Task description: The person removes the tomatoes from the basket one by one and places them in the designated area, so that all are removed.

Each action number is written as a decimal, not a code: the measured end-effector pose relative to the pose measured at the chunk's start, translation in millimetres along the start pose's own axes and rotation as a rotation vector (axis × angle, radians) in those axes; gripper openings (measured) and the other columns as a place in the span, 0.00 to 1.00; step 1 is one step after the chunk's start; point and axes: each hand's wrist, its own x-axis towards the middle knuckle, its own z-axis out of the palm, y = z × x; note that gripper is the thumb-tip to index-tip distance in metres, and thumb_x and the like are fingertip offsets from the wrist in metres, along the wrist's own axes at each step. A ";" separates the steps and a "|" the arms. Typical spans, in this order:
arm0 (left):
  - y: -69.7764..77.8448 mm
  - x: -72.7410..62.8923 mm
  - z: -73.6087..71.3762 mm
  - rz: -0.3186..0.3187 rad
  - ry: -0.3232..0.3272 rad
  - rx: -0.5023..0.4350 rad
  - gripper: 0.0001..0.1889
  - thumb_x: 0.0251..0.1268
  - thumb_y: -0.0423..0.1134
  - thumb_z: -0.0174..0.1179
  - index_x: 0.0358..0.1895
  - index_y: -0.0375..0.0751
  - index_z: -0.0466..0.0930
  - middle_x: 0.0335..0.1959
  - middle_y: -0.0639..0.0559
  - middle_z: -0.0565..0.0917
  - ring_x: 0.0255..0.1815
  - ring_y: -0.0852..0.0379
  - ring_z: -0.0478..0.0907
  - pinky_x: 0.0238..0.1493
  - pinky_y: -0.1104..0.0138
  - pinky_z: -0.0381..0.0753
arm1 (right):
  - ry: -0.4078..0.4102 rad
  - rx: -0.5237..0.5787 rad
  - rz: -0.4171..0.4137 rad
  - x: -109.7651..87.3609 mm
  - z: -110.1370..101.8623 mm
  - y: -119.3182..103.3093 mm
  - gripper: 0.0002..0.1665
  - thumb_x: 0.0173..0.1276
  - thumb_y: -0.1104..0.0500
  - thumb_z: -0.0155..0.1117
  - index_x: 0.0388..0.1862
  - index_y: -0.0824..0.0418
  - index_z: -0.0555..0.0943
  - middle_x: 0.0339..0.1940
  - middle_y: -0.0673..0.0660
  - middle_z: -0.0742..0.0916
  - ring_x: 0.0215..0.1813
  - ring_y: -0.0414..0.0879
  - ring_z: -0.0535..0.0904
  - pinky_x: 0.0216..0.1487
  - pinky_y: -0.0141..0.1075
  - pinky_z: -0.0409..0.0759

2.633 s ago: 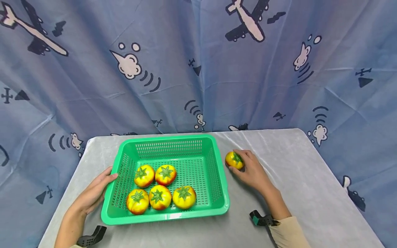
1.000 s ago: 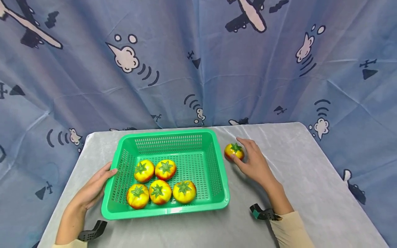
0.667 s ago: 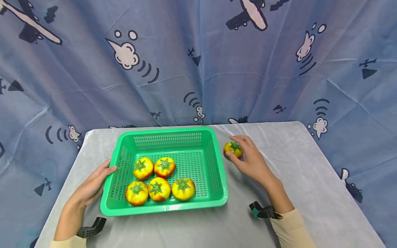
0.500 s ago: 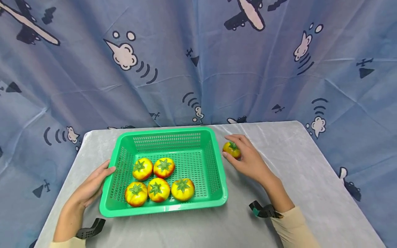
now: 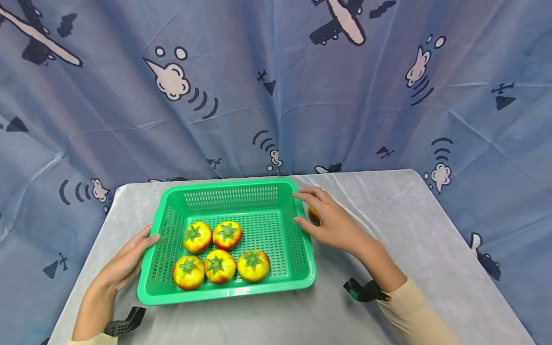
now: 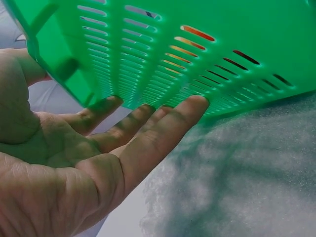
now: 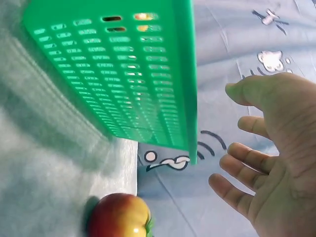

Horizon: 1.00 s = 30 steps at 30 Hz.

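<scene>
A green slotted plastic basket [image 5: 194, 298] stands on the table, holding several yellow-red fruits [image 5: 221, 268] with green leafy tops. My left hand [image 5: 125, 263] holds the basket's left side; its thumb lies at the rim. From the left wrist view, the fingertips [image 6: 195, 103] touch the slotted outer wall. My right hand [image 5: 334, 223] hovers by the basket's right rim, fingers spread, holding nothing. Below it, one more fruit [image 7: 118, 217] sits on the table beside the basket, mostly hidden by the hand in the head view.
A pale grey cloth covers the table [image 5: 422, 249]. Behind it hangs a blue curtain [image 5: 241, 96] printed with planes and clouds. Each wrist wears a black strap mount [image 5: 366, 291].
My right hand has moved left from around the loose fruit to the basket's right rim, leaving the fruit on the table. My left hand stays at the basket.
</scene>
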 end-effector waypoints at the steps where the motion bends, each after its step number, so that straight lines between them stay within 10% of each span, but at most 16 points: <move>1: -0.2 -0.6 0.3 -0.004 0.002 0.002 0.36 0.91 0.43 0.36 0.85 0.31 0.28 0.59 0.64 0.85 0.58 0.61 0.87 0.54 0.60 0.91 | -0.011 -0.007 -0.010 1.3 0.7 -2.2 0.35 0.75 0.52 0.72 0.78 0.57 0.74 0.76 0.62 0.75 0.52 0.50 0.81 0.56 0.46 0.84; 5: -1.0 -1.7 1.4 -0.013 0.004 0.001 0.35 0.91 0.44 0.37 0.85 0.33 0.31 0.59 0.63 0.86 0.57 0.60 0.87 0.54 0.59 0.91 | -0.040 -0.024 -0.019 8.0 1.5 -11.7 0.36 0.76 0.50 0.71 0.79 0.55 0.73 0.79 0.63 0.72 0.32 0.41 0.76 0.42 0.37 0.80; 9: -1.7 -2.7 0.6 -0.002 0.000 -0.011 0.34 0.91 0.43 0.36 0.85 0.34 0.33 0.59 0.62 0.86 0.57 0.59 0.87 0.54 0.59 0.91 | -0.066 -0.042 -0.063 18.7 0.4 -23.1 0.36 0.76 0.50 0.70 0.79 0.56 0.73 0.81 0.61 0.71 0.58 0.51 0.85 0.63 0.49 0.84; 12: -1.1 -2.7 0.3 0.005 0.007 -0.006 0.33 0.91 0.42 0.37 0.85 0.34 0.34 0.59 0.62 0.86 0.57 0.59 0.87 0.54 0.59 0.91 | -0.091 -0.049 -0.095 27.2 0.6 -30.8 0.35 0.76 0.50 0.70 0.78 0.55 0.73 0.82 0.59 0.71 0.79 0.58 0.72 0.74 0.56 0.78; 30: -2.7 1.4 0.7 0.016 0.004 -0.017 0.33 0.91 0.41 0.38 0.85 0.35 0.35 0.60 0.63 0.85 0.58 0.60 0.87 0.54 0.59 0.91 | -0.315 -0.022 -0.145 70.8 29.3 -62.0 0.35 0.79 0.47 0.66 0.80 0.52 0.71 0.80 0.61 0.72 0.75 0.56 0.76 0.74 0.52 0.79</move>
